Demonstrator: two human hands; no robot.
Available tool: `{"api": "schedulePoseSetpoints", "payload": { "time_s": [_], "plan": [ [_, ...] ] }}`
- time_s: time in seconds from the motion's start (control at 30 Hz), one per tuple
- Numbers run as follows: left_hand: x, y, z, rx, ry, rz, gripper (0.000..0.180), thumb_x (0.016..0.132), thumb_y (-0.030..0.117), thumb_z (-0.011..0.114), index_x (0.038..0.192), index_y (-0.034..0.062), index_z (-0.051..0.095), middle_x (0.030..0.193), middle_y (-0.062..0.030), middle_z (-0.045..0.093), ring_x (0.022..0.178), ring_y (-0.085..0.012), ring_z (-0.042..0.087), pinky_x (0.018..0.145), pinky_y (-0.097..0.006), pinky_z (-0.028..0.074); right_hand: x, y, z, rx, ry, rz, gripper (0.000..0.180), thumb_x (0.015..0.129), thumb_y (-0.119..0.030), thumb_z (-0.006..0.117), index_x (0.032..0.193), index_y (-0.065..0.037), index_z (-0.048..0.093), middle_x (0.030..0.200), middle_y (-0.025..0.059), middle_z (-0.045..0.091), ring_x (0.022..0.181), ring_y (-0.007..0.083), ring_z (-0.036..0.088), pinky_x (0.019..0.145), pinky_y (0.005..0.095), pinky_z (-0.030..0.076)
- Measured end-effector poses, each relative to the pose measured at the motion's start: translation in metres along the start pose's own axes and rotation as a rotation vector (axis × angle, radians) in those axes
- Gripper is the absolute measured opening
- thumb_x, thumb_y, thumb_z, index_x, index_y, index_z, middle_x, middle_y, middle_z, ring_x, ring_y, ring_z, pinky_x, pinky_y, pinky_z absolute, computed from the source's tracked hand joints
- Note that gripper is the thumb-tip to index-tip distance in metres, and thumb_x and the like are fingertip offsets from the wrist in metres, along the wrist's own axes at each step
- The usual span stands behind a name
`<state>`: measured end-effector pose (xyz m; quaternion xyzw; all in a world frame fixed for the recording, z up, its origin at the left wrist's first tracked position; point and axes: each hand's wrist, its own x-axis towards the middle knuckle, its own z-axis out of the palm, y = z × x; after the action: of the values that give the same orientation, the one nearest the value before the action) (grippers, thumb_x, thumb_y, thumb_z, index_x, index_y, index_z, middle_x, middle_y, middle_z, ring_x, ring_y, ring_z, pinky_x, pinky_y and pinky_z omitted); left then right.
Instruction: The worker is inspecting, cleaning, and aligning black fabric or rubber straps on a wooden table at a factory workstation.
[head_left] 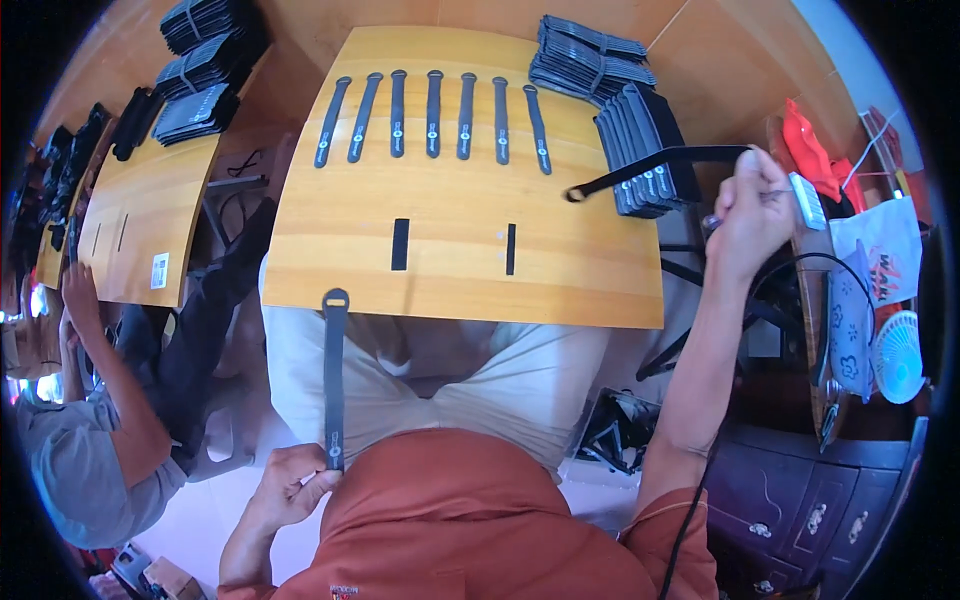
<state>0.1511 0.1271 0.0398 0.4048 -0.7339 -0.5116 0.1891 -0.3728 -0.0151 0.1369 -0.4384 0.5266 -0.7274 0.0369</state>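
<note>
My left hand (294, 484) is closed on the lower end of a grey hook-and-loop strap (336, 380). The strap stands up from the fingers, its slotted end near the table's front edge. Raised beyond the table's right side, my right hand (750, 205) pinches one end of a black hook-and-loop strap (665, 157). That strap reaches left over the table, its looped end hanging lowest. A small dark rounded thing shows by the right hand's palm; I cannot make it out. Several grey straps (433, 115) lie in a row across the far part of the wooden table (330, 240).
Bundled straps (590, 60) and a standing stack of straps (640, 150) sit at the table's right. Two black strips (400, 244) lie on its front half. At right are a white bag (880, 250) and small blue fan (899, 357). Another person (100, 440) sits left.
</note>
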Motion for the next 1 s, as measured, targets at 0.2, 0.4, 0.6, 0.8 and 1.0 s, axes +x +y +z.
{"api": "schedulePoseSetpoints", "payload": {
  "time_s": [0.2,0.4,0.6,0.8,1.0],
  "plan": [
    [0.017,0.004,0.012,-0.127,0.028,-0.002,0.014,0.091,0.008,0.070,0.081,0.0007,0.065,0.075,-0.0105,0.066,0.067,-0.0250,0.066,0.060,-0.035,0.050,-0.027,0.024,-0.008,-0.113,-0.035,-0.066,0.014,0.094,-0.004,0.071,0.106,0.004,0.067,0.080,0.0019,0.065,0.059,0.0028,0.052,0.050,0.0182,0.038],
    [0.023,0.003,0.015,-0.153,0.066,0.026,0.014,0.093,0.008,0.069,0.082,0.0012,0.065,0.076,-0.0093,0.066,0.067,-0.0227,0.066,0.061,-0.033,0.050,-0.054,0.046,-0.015,-0.482,-0.082,-0.288,0.013,0.090,-0.003,0.072,0.103,-0.002,0.075,0.097,0.0062,0.075,0.080,0.0097,0.066,0.071,0.0243,0.053],
    [0.028,0.003,0.019,-0.144,0.098,0.058,0.011,0.092,0.006,0.070,0.083,0.0011,0.065,0.076,-0.0084,0.067,0.067,-0.0212,0.065,0.062,-0.032,0.049,-0.115,0.089,-0.034,-0.604,-0.387,-0.319,0.014,0.084,0.003,0.071,0.098,-0.002,0.071,0.099,0.0149,0.074,0.088,0.0285,0.074,0.075,0.0354,0.058],
    [0.043,0.009,0.025,-0.187,0.130,0.089,0.007,0.089,0.003,0.071,0.085,0.0006,0.067,0.080,-0.0101,0.070,0.068,-0.0197,0.066,0.064,-0.031,0.050,-0.133,0.106,-0.035,-0.613,-0.529,-0.265,0.016,0.082,0.008,0.071,0.096,0.000,0.069,0.100,0.0147,0.075,0.088,0.0272,0.075,0.072,0.0333,0.058],
    [0.052,0.011,0.037,-0.628,0.110,0.000,0.011,0.095,0.007,0.069,0.095,0.0019,0.059,0.093,-0.0170,0.073,0.073,-0.0153,0.067,0.067,-0.029,0.054,-0.116,0.114,-0.025,-0.723,-0.609,-0.303,0.018,0.081,0.002,0.067,0.098,-0.005,0.069,0.097,0.0128,0.075,0.084,0.0326,0.072,0.071,0.0414,0.057]
  ]
}}
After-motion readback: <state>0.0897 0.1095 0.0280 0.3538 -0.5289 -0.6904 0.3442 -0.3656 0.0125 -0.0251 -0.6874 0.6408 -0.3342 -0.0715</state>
